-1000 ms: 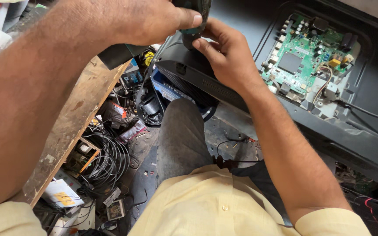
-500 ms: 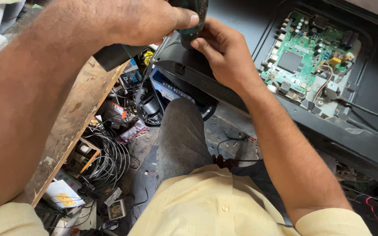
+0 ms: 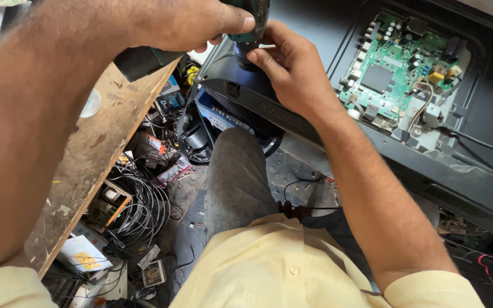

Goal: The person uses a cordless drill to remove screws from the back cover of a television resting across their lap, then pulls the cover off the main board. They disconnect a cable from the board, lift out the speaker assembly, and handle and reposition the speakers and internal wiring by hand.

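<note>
The left hand [image 3: 184,23] was wrapped shut around the grip of one dark green drill [image 3: 252,25], thumb laid across its body. The right hand [image 3: 292,71] sat just at 5 o'clock of it, fingers half curled and pinching the drill's nose from below. The drill stood at 12 o'clock in the view, its long axis running nearly straight down into the black back panel [image 3: 315,28] of the set; the bit tip was hidden behind the right fingers. Of the two hands the right was nearer the tip, the left higher on the body. One green circuit board [image 3: 397,71] lay bare in the panel at 2 o'clock, well apart from the drill. At 9 o'clock ran one wooden bench [image 3: 104,148], and below it at 7 o'clock a tangle of black cables [image 3: 144,208].
</note>
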A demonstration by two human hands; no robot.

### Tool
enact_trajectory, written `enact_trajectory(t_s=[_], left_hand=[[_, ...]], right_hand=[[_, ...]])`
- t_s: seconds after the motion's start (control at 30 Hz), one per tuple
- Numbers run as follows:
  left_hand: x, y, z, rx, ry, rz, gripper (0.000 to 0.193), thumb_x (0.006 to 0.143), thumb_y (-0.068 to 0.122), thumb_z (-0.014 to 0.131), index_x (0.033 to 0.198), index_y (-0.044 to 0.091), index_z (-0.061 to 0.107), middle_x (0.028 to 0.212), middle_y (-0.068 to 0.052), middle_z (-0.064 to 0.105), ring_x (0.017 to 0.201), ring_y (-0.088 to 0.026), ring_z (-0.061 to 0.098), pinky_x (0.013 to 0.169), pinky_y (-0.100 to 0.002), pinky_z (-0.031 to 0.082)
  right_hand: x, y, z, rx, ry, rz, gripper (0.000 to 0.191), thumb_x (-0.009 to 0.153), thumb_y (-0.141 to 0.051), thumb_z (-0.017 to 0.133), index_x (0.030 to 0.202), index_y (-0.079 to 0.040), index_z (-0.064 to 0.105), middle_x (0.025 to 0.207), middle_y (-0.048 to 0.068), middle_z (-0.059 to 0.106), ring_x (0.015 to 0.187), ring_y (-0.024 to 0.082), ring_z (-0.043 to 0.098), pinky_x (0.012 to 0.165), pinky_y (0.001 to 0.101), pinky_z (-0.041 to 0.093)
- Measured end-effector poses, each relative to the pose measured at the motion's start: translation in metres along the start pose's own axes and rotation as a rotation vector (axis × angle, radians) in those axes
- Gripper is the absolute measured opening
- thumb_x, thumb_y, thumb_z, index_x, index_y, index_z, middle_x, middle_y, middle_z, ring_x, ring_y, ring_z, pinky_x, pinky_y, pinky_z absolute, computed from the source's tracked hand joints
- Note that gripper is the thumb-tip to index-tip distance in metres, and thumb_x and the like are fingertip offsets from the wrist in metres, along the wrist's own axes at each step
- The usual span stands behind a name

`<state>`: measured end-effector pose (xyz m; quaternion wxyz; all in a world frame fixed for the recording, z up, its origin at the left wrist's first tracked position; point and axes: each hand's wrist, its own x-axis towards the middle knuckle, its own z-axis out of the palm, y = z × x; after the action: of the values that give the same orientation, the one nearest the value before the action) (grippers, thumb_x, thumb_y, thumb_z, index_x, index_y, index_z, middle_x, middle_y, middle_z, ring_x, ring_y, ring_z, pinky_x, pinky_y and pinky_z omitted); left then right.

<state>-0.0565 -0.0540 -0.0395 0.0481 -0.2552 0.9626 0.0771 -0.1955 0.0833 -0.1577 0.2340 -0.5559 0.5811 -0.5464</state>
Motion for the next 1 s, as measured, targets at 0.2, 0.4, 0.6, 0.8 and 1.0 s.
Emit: enact_trajectory(t_s=[0.2, 0.4, 0.6, 0.8, 1.0], left_hand=[[0.0058, 0.0020, 0.0025, 0.063, -0.017, 0.052, 0.055, 0.105, 0.055, 0.053, 0.102, 0.005, 0.076, 0.072, -0.015, 0.072, 0.060, -0.032, 0.069, 0.059, -0.051, 0.056], [0.0074, 0.0030, 0.0009, 0.047, -0.043, 0.030, 0.054, 0.105, 0.057, 0.053, 0.110, 0.007, 0.074, 0.073, -0.016, 0.072, 0.059, -0.032, 0.070, 0.058, -0.051, 0.058], [0.0073, 0.0032, 0.0025, 0.013, -0.033, 0.009, 0.054, 0.104, 0.056, 0.053, 0.102, 0.007, 0.077, 0.074, -0.014, 0.073, 0.060, -0.031, 0.069, 0.060, -0.050, 0.057], [0.0096, -0.0017, 0.0025, 0.061, -0.026, 0.003, 0.057, 0.104, 0.058, 0.054, 0.101, 0.006, 0.078, 0.075, -0.014, 0.073, 0.061, -0.031, 0.070, 0.063, -0.050, 0.057], [0.0076, 0.0025, -0.0033, 0.021, -0.043, -0.057, 0.055, 0.102, 0.060, 0.055, 0.103, 0.009, 0.077, 0.076, -0.012, 0.073, 0.063, -0.029, 0.070, 0.062, -0.049, 0.057]], right_hand=[[-0.0006, 0.0000, -0.0022, -0.051, 0.013, -0.021, 0.027, 0.108, 0.005, 0.054, 0.134, 0.000, 0.060, 0.119, 0.010, 0.074, 0.115, 0.015, 0.069, 0.104, 0.0310, 0.056], [-0.0043, -0.0023, -0.0032, -0.176, -0.021, 0.000, 0.052, 0.083, 0.004, 0.055, 0.135, -0.002, 0.058, 0.117, 0.012, 0.076, 0.114, 0.021, 0.074, 0.101, 0.0334, 0.057], [-0.0053, -0.0012, -0.0037, -0.346, -0.054, -0.029, 0.057, 0.083, -0.011, 0.077, 0.135, -0.003, 0.055, 0.116, 0.016, 0.077, 0.113, 0.028, 0.074, 0.100, 0.0380, 0.056], [-0.0059, 0.0034, -0.0063, -0.396, -0.053, 0.007, 0.056, 0.083, -0.014, 0.078, 0.133, -0.003, 0.055, 0.114, 0.016, 0.078, 0.108, 0.030, 0.076, 0.096, 0.0375, 0.058], [-0.0048, 0.0019, -0.0063, -0.376, -0.048, 0.012, 0.059, 0.081, -0.016, 0.079, 0.133, -0.003, 0.054, 0.114, 0.017, 0.078, 0.107, 0.030, 0.077, 0.096, 0.0370, 0.058]])
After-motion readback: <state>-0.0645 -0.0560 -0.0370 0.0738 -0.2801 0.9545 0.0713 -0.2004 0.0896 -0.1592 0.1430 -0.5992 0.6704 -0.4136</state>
